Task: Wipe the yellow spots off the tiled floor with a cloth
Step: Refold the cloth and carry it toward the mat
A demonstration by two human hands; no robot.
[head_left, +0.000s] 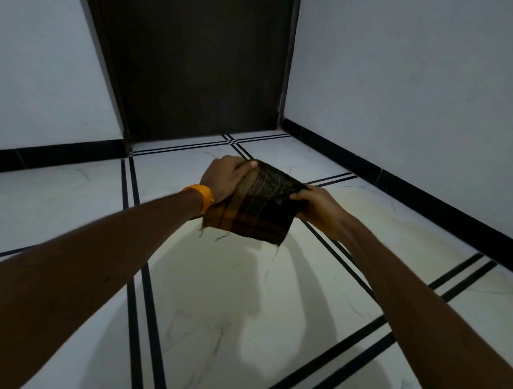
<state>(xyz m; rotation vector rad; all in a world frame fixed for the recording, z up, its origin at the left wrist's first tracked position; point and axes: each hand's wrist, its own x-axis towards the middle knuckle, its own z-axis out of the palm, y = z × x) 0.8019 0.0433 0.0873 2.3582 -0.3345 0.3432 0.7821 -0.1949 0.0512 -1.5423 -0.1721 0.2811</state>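
Observation:
A dark brown and yellow checked cloth (257,206) hangs folded in the air above the white tiled floor (215,295). My left hand (225,178) grips its upper left edge, thumb on top. My right hand (319,209) pinches its right edge. An orange band sits on my left wrist. A faint yellowish stain (363,208) shows on the tile to the right of my hands. Loose threads dangle from the cloth's lower corners.
A dark closed door (193,62) stands straight ahead between grey walls. A black skirting (425,196) runs along the right wall and along the left one. Double black lines cross the floor between the tiles.

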